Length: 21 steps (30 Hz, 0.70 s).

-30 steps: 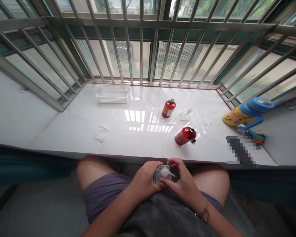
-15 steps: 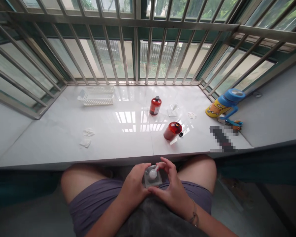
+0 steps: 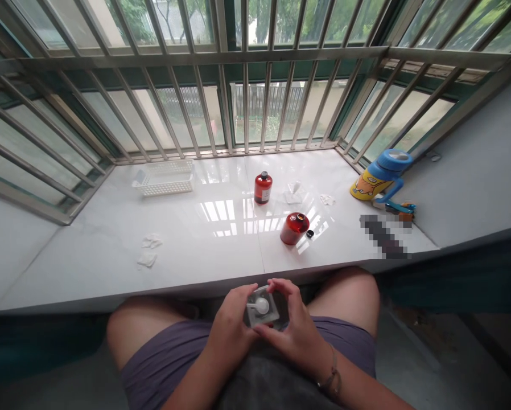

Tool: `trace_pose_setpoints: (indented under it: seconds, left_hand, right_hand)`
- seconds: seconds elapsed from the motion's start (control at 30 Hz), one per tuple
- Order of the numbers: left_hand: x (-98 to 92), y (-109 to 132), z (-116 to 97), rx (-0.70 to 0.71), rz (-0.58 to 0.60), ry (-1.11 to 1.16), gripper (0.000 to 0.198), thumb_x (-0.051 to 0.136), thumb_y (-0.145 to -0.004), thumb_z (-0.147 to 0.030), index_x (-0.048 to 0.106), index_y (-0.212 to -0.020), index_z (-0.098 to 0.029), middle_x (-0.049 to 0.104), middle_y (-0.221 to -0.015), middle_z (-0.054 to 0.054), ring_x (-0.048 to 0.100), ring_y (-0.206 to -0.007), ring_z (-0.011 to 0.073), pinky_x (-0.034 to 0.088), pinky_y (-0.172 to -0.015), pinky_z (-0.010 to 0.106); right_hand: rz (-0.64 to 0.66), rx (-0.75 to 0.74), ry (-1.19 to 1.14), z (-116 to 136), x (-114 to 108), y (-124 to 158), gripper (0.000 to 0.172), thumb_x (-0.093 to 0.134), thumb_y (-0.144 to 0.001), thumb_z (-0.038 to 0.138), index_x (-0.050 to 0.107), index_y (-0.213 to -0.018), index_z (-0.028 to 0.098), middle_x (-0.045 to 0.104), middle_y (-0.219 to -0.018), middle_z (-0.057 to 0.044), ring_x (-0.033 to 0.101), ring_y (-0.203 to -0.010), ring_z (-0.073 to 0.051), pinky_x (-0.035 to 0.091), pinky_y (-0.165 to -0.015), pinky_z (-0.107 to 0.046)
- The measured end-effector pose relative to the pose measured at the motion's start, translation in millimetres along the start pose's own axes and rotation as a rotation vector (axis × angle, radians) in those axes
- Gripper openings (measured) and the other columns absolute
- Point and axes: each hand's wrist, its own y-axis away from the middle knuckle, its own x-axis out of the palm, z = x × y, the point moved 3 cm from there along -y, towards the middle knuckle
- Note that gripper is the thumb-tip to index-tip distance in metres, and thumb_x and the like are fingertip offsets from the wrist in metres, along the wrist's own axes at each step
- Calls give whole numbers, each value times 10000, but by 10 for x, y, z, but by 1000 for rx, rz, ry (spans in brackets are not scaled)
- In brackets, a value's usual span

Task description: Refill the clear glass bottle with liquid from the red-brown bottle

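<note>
Over my lap I hold a small clear square block-like piece (image 3: 273, 315) with both hands. On its face sits a round white part (image 3: 262, 306) with a thin stem pointing left; what exactly it is I cannot make out. My left hand (image 3: 234, 322) grips the left side, thumb along the near edge and fingers at the far left corner. My right hand (image 3: 296, 324) curves round the right side, fingertips at the far corner and thumb by the near one. Closest on the table are an uncapped red-brown bottle (image 3: 293, 230) and its small black cap (image 3: 309, 234).
A capped red-brown bottle (image 3: 263, 189) stands farther back, beside another clear square piece (image 3: 294, 196). Crumpled tissues (image 3: 152, 241) lie at left, another tissue (image 3: 328, 200) at right. A white basket (image 3: 165, 181), a blue-and-yellow flask (image 3: 377, 176) and window bars (image 3: 244, 108) border the white ledge (image 3: 204, 250).
The clear square piece has turned in my hands: its white stem pointed to the upper right and now points left. My right fingers have come off the stem. The view has tilted up slightly.
</note>
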Motion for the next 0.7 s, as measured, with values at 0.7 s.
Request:
trace_pose_setpoints:
  seconds: [0.7]
  left_hand:
    - [-30,-493,-42,38,-64,-109,644,844,-817,-259,619,-1420,-280,752,-1352,107,715,-1252,350,572,-1071,518]
  right_hand:
    - [-39,-58,-75,55,-102,-602,514,778,-973,302,462,-1378,311,796,-1151,-46,776,-1155,-240,599,-1076,-432]
